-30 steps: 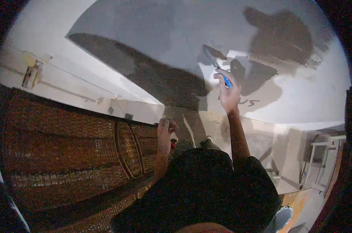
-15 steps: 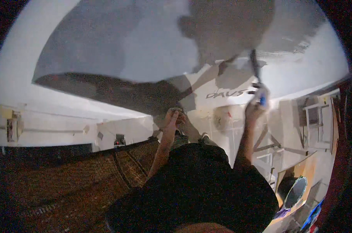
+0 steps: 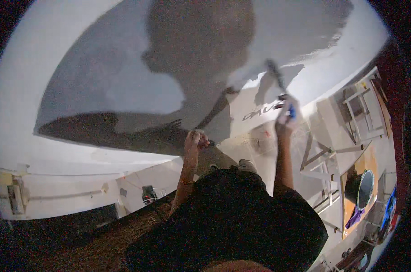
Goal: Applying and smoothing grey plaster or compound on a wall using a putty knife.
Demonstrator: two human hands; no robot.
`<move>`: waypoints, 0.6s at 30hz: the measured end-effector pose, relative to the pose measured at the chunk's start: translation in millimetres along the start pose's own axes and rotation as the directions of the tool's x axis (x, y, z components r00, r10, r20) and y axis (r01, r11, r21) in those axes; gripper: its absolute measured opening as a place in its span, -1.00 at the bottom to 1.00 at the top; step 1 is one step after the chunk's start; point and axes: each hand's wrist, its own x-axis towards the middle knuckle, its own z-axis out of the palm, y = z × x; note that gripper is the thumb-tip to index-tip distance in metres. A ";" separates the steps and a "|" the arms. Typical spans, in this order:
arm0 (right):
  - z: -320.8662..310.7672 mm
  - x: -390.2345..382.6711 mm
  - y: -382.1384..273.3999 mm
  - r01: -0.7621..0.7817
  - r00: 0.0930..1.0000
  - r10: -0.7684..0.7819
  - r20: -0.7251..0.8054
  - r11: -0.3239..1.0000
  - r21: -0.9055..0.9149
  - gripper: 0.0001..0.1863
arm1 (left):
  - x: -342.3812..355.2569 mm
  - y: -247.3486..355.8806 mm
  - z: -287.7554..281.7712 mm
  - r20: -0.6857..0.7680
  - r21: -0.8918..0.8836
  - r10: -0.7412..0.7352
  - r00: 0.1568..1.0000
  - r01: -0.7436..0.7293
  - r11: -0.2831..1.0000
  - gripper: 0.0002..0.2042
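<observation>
My right hand [image 3: 286,112] curls round a blue-handled tool [image 3: 275,72]. My left hand [image 3: 196,139] is half curled; I can't tell if it's empty.

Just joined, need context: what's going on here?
A person's right hand grips what looks like a blue-handled brush, raised at a large surface. Much of that surface is grey, with white toward the picture's right. Blur hides whether the tip touches it. The left hand is curled in front of the body; whether it holds anything is unclear.
</observation>
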 end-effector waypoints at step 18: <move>48.3 -27.4 -59.0 0.173 0.985 -0.174 0.007 0.980 0.094 -0.82 | 23.9 -55.4 -72.7 0.131 -0.235 -0.082 0.988 0.111 0.966 -0.77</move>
